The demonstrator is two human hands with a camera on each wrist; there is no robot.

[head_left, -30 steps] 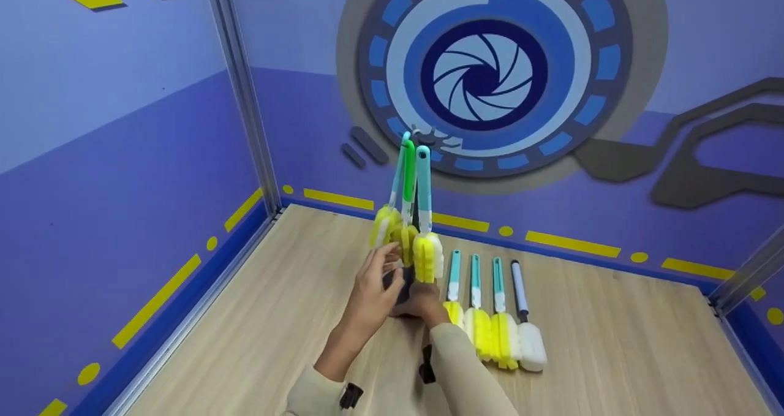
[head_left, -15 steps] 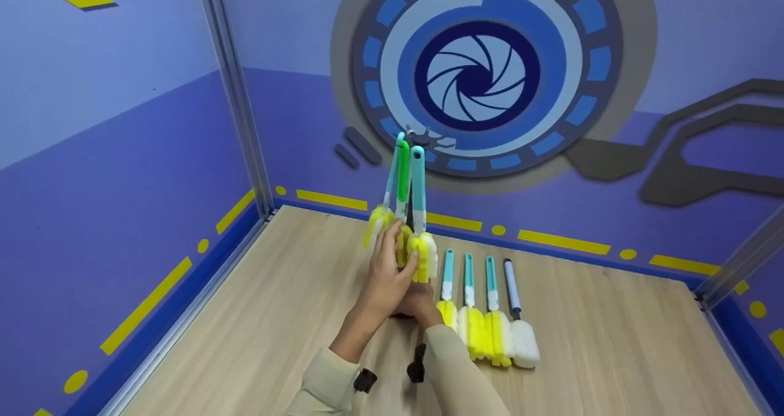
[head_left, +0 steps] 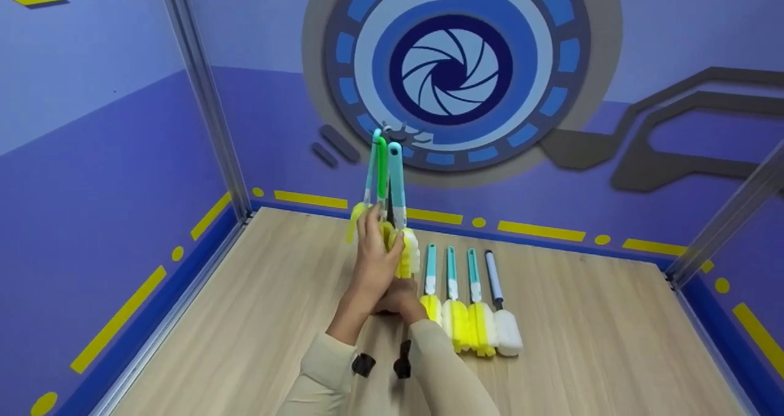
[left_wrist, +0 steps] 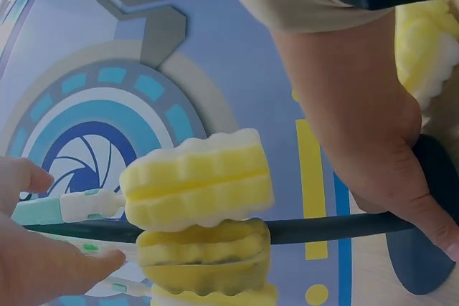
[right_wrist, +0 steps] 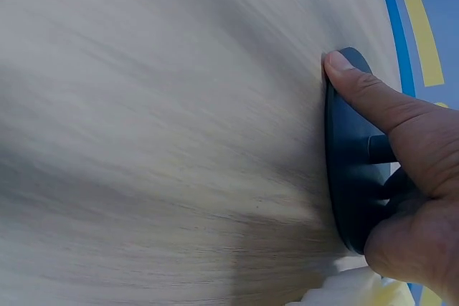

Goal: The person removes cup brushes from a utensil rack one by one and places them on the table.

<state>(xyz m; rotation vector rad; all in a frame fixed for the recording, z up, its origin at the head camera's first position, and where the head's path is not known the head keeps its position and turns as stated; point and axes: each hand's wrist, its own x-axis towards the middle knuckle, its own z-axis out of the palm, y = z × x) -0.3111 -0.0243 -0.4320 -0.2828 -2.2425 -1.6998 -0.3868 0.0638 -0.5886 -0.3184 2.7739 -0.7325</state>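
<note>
A dark stand, with its post (left_wrist: 323, 229) and flat base (right_wrist: 348, 170), bears several hanging sponge bottle brushes. Nearest is a turquoise-handled brush (head_left: 397, 177) with a yellow and white head; a green-handled brush (head_left: 382, 165) hangs beside it. My left hand (head_left: 375, 263) is raised in front of the sponge heads, fingers extended and thumb apart. The left wrist view puts its fingers around the lower handles. Down at the stand's foot, my right hand (right_wrist: 423, 177) grips the base, thumb along its rim. In the head view, the forearms and hands hide most of the base.
To the right on the wooden table (head_left: 582, 318) lies a row of brushes: turquoise-handled ones with yellow and white sponges (head_left: 465, 324), and a white-headed brush (head_left: 507, 330) with a pale handle. Patterned wall panels (head_left: 257, 116) enclose the table's back and sides.
My left hand has risen from beside the post up to the hanging sponge heads. The right hand stays at the base. The head view has turned slightly right.
</note>
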